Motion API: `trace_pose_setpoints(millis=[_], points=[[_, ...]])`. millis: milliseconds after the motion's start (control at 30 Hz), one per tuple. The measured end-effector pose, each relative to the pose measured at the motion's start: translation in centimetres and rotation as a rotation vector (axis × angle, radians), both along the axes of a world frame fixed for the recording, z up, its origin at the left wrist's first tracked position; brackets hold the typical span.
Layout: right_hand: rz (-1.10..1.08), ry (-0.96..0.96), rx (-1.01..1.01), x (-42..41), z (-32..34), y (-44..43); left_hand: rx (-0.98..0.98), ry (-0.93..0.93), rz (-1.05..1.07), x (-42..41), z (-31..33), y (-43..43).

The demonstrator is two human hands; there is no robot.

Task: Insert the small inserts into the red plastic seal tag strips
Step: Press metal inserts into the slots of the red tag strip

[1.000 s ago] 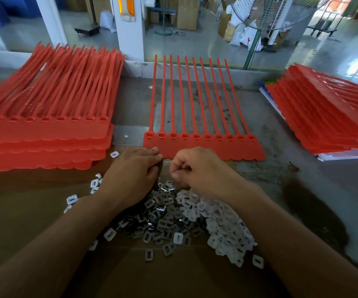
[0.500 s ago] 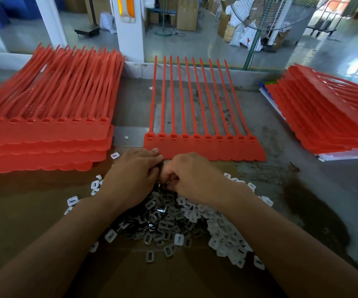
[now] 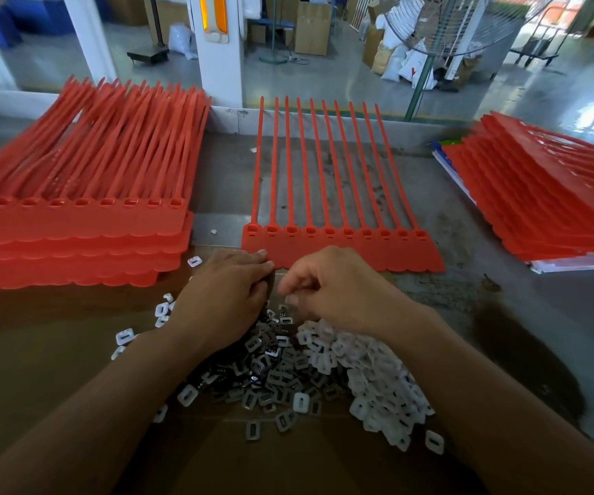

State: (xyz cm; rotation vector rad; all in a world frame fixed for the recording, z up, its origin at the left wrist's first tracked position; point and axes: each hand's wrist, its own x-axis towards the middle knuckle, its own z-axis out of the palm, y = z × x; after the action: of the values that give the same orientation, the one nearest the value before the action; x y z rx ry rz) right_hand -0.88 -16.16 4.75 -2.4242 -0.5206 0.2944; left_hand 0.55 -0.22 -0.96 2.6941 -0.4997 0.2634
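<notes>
The small square inserts of white plastic and grey metal (image 3: 281, 373) lie heaped under and behind both hands. They seem light, hard and smooth, so they are best pinched by the edges. The left hand (image 3: 224, 294) is cupped and the right hand (image 3: 338, 291) is curled; I cannot tell if either holds one. Just ahead of the fingertips lies the flat red plastic sheet of seal tag strips (image 3: 359, 251), thin and probably flexible.

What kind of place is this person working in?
Probably a factory assembly bench: stacks of red seal tag strips, a heap of small inserts in front of them, and cartons and a big fan behind.
</notes>
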Motion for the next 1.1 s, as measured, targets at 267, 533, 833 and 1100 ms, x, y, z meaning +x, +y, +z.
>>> trace_pose_setpoints(millis=[267,533,833,1100], points=[[-0.07,-0.031,0.013,0.8,0.1,-0.1,-0.045,0.019,-0.013,-0.2,0.0,-0.1],[-0.204,-0.044,0.043,5.7,1.1,1.6,-0.113,0.015,0.001,-0.3,0.3,0.0],[-0.223,-0.008,-0.063,10.5,-0.9,5.0,-0.153,0.041,-0.043,0.0,0.4,0.4],[-0.247,0.035,-0.153,12.1,-2.5,5.8,-0.159,0.029,-0.047,-0.1,0.5,0.4]])
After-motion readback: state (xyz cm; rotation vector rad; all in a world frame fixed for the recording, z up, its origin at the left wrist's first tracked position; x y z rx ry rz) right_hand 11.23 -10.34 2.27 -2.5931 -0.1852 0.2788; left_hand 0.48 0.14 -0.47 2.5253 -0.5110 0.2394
